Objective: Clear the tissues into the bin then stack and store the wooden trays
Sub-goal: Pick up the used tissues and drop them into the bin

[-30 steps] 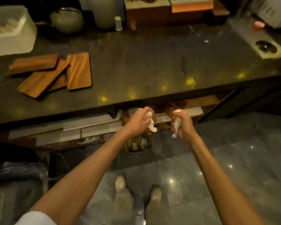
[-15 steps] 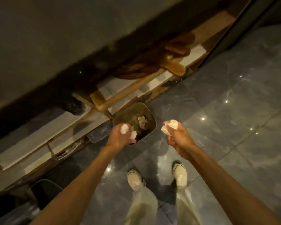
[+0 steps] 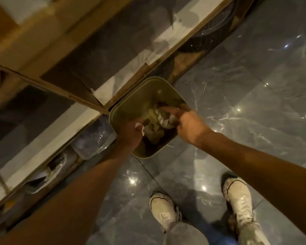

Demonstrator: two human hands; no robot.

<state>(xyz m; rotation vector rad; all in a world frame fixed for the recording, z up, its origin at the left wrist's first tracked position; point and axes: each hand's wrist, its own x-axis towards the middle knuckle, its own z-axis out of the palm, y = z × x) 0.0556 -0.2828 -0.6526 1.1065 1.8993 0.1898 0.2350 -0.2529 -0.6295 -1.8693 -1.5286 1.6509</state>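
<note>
An olive-green bin [image 3: 124, 105] stands on the floor against the under-counter shelving, with crumpled tissues and scraps inside. My left hand [image 3: 129, 137] is over its near-left rim, shut on a white tissue [image 3: 140, 127] that pokes out from the fingers. My right hand [image 3: 187, 124] reaches in from the right. Its index finger points into the bin, and a white tissue [image 3: 163, 119] sits between finger and thumb, low inside the opening. The wooden trays are out of view.
Low shelves [image 3: 88, 119] under the counter run diagonally behind the bin. Clear plastic-wrapped items [image 3: 94, 140] lie just left of it. My two pale shoes [image 3: 163, 209] [image 3: 238, 197] stand on the glossy grey marble floor [image 3: 245, 96] in front of the bin.
The view has dropped from the counter with the trays to the floor. Both hands have moved forward and down, from in front of the bin to over and into its opening.
</note>
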